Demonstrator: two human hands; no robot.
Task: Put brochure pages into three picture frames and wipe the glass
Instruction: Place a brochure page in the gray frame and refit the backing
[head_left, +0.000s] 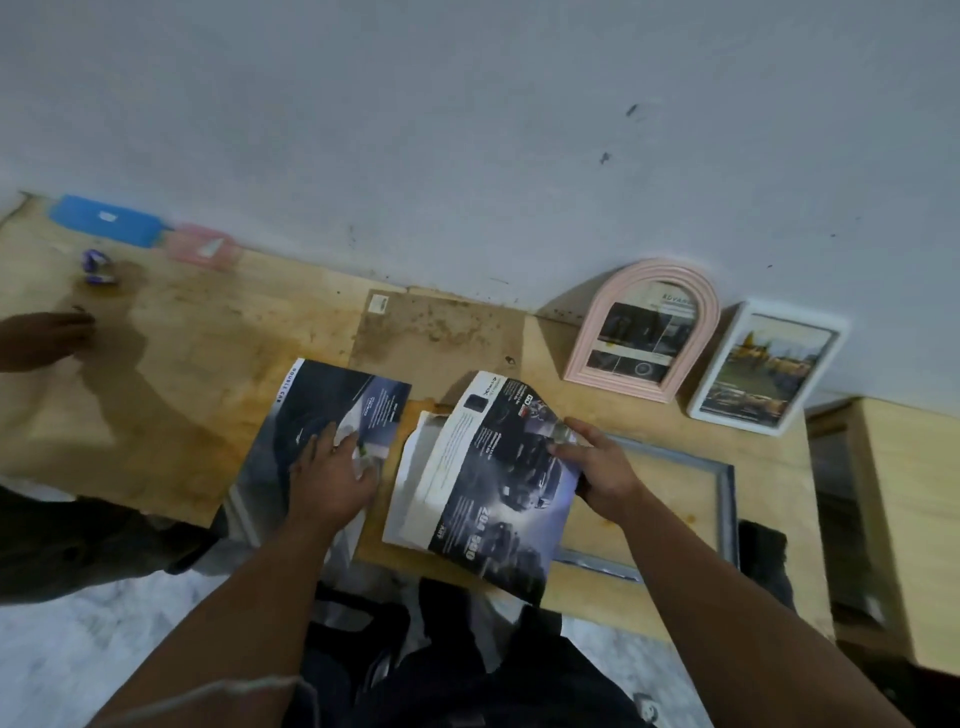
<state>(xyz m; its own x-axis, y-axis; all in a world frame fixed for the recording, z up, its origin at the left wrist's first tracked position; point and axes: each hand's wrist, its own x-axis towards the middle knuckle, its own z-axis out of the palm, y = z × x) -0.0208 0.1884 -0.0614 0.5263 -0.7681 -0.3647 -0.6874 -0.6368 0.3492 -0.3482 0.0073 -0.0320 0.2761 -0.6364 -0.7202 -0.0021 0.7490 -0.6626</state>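
A dark car brochure (332, 410) lies on the wooden table (208, 374), and my left hand (335, 478) presses flat on it with fingers spread. My right hand (597, 467) grips the right edge of a loose brochure page (498, 478), which is lifted and curled above a white sheet (415, 488). Under and right of that page a grey rectangular frame (727, 493) lies flat, showing bare wood inside. A pink arched frame (647, 332) and a white rectangular frame (769, 364) lean against the wall, each with a printed page inside.
Another person's hand (47, 338) rests on the table at the far left. A blue lid (109, 221), a pink lid (202, 247) and a small purple object (98, 267) lie by the wall. A brown backing board (441, 332) lies mid-table. A wooden cabinet (893, 519) stands at right.
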